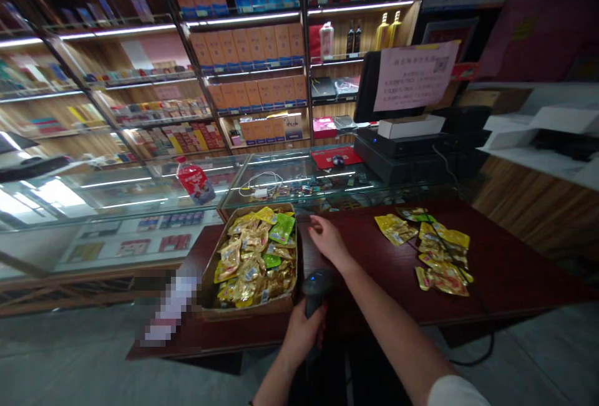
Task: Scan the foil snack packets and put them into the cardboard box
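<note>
My left hand [302, 331] is wrapped round the handle of a dark barcode scanner [318, 282], its head upright near the table's front edge. Just right of the cardboard box [250, 314], my right hand [329, 242] hovers over the dark red table, fingers loosely bent and apart, with nothing visible in them. Inside the box lies a heap of small gold and yellow snack packets [250, 269], among them a few green ones [282, 228]. Further right on the table, several more gold packets [442, 250] lie in a loose group.
Behind the table [360, 297] stands a glass display counter [299, 175] with a red drink bottle [194, 183], a white cable [262, 189] and a mouse [337, 160] on a red mat. A monitor [369, 88] bears a paper sign. Stocked shelves line the wall.
</note>
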### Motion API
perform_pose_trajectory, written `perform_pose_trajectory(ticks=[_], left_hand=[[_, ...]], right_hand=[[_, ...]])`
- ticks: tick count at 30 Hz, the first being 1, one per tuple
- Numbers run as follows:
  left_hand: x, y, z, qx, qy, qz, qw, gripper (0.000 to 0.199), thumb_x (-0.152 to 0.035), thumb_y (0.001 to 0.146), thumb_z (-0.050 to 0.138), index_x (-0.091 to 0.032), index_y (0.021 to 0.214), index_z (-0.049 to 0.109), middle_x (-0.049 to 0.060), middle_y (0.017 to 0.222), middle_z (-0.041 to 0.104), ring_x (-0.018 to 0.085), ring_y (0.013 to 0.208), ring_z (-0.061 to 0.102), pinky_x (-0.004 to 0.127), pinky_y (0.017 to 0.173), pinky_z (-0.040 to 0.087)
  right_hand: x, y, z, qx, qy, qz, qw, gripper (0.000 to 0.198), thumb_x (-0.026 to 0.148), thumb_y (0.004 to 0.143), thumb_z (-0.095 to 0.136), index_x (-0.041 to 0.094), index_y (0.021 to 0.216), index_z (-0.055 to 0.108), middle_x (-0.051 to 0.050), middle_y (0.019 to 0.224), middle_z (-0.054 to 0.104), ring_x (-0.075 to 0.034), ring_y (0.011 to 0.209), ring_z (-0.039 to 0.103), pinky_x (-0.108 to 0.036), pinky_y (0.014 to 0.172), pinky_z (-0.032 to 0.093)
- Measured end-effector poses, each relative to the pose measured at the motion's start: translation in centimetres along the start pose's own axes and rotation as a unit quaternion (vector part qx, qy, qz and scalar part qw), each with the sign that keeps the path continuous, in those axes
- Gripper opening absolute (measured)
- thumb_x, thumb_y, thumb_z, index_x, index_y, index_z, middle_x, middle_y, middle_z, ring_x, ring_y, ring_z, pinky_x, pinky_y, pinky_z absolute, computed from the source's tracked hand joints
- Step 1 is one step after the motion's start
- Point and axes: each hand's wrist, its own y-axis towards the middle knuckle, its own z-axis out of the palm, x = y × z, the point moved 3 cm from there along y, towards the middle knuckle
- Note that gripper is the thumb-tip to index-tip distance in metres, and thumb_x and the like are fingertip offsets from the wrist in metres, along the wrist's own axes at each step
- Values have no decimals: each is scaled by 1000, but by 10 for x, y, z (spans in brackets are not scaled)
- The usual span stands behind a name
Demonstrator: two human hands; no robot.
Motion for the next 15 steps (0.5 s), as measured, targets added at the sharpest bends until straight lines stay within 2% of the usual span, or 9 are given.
perform_pose_trajectory(ticks=[1, 3, 4, 5, 7, 8, 10, 12, 15], left_hand=[[0, 0, 0, 3, -2, -2, 1000, 50, -62, 72, 74, -18, 91, 59, -6, 54, 55, 9, 36, 45, 19, 32, 37], [0, 0, 0, 9, -4, -4, 1000, 51, -63, 72, 75, -18, 89, 59, -6, 53, 54, 9, 36, 45, 19, 32, 37], [0, 0, 0, 13, -5, -4, 1000, 50, -63, 71, 75, -18, 89, 59, -6, 53, 54, 9, 36, 45, 19, 32, 37], [0, 0, 0, 15, -5, -3, 1000, 50, -63, 71, 75, -18, 88, 59, -6, 53, 53, 9, 36, 44, 19, 32, 37], [-1, -1, 1, 16, -6, -2, 1000, 50, -63, 71, 76, -18, 87, 59, -6, 53, 53, 9, 36, 44, 19, 33, 37], [-2, -1, 1, 14, -8, -3, 1000, 50, -62, 71, 76, -18, 87, 59, -6, 53, 54, 9, 36, 45, 19, 33, 37], [-3, -1, 1, 7, -9, -10, 1000, 50, -62, 70, 76, -18, 88, 59, -6, 53, 55, 9, 36, 45, 19, 33, 37], [-4, -2, 1, 1, -6, -15, 1000, 48, -60, 71, 75, -18, 89, 59, -6, 53, 55, 9, 36, 46, 19, 33, 38], [-7, -3, 2, 3, 3, -13, 1000, 45, -56, 71, 74, -18, 89, 59, -6, 53, 55, 9, 37, 46, 19, 33, 39]], right_hand=[[-17, -5, -20, -25, -74, 6, 997, 46, 26, 90, 57, 22, 135, 62, -12, 131, 67, -24, 120, 64, -43, 107, 49], [-54, -14, -65, -80, -239, 69, 965, 54, 30, 93, 53, 14, 145, 53, -19, 150, 53, -32, 144, 43, -54, 117, 34], [-72, -17, -86, -101, -305, 113, 940, 60, 32, 94, 51, 9, 149, 48, -22, 157, 43, -37, 149, 32, -60, 119, 26], [-88, -21, -104, -110, -353, 156, 916, 63, 34, 96, 49, 4, 150, 45, -25, 159, 39, -40, 151, 27, -65, 119, 20], [-112, -30, -125, -101, -414, 214, 879, 66, 37, 97, 44, -2, 150, 42, -29, 158, 38, -43, 151, 26, -69, 119, 13], [-119, -36, -127, -90, -430, 220, 871, 67, 38, 98, 42, -4, 150, 41, -30, 156, 41, -43, 150, 28, -68, 119, 13], [-122, -53, -116, -64, -440, 179, 877, 67, 38, 98, 41, -3, 151, 41, -30, 154, 45, -42, 148, 32, -62, 118, 20], [-115, -74, -92, -41, -421, 93, 901, 64, 37, 99, 41, 1, 152, 42, -27, 152, 49, -39, 146, 38, -56, 117, 28], [-97, -103, -63, -24, -349, -20, 937, 52, 28, 101, 36, 12, 148, 50, -18, 147, 58, -30, 141, 47, -49, 115, 35]])
